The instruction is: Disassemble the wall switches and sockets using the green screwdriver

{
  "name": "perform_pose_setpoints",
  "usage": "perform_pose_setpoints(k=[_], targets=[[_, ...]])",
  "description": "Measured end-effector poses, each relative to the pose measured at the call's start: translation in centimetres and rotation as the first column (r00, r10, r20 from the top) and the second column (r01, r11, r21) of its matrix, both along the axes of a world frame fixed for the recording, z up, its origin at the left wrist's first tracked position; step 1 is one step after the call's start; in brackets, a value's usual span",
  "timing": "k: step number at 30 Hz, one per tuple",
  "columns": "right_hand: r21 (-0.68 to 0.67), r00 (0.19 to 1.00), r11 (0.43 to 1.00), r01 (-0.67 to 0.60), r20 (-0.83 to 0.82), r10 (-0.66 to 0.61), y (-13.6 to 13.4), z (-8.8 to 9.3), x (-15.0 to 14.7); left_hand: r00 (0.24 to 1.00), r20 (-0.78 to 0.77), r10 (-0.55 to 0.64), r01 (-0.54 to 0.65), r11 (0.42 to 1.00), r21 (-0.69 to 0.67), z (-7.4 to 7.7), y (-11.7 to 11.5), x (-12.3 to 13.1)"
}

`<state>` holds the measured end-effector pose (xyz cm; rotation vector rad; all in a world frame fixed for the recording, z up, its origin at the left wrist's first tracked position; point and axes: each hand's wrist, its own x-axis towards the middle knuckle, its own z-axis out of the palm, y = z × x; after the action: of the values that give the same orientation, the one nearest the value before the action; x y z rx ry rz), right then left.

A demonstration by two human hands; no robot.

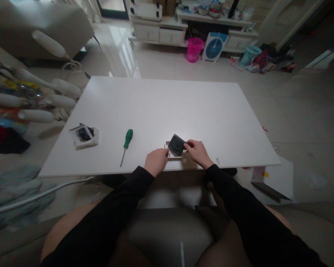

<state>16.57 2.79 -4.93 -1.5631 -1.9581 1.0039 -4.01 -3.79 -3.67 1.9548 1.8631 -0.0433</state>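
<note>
A small dark square module [176, 144] is tilted up above a white frame piece [174, 157] lying near the front edge of the white table [161, 107]. My right hand [198, 152] pinches the module's right edge with its fingertips. My left hand [156, 161] is curled, its fingers at the module's lower left corner and on the white frame. Both arms wear black sleeves.
A green-handled screwdriver [126, 142] lies left of my hands. Further left sit white frame parts with a dark insert [84, 135]. A small clear bit [217, 161] lies by the front edge. A rack of white-handled tools [36, 100] stands left of the table.
</note>
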Motion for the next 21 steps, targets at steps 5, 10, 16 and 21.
perform_pose_setpoints(k=[5, 10, 16, 21], targets=[[-0.162, 0.886, 0.953, 0.257, -0.355, -0.300, 1.3, 0.5, 1.4, 1.000, -0.020, -0.001, 0.001, 1.000, -0.001, -0.3, 0.1, 0.0], [-0.323, 0.637, 0.809, 0.491, -0.501, -0.586, 2.3, -0.2, 2.8, 0.999, -0.037, 0.008, -0.009, 1.000, -0.025, -0.3, 0.2, 0.1], [-0.516, 0.510, 0.685, 0.514, -0.458, -0.728, 2.1, -1.4, 2.6, 0.999, -0.038, 0.022, -0.024, 0.999, -0.043, 0.0, 0.1, 0.2], [-0.580, 0.446, 0.626, 0.521, -0.440, -0.780, 2.5, -1.9, 2.2, 0.999, -0.043, 0.025, -0.027, 0.999, -0.040, -0.1, 0.2, 0.3]])
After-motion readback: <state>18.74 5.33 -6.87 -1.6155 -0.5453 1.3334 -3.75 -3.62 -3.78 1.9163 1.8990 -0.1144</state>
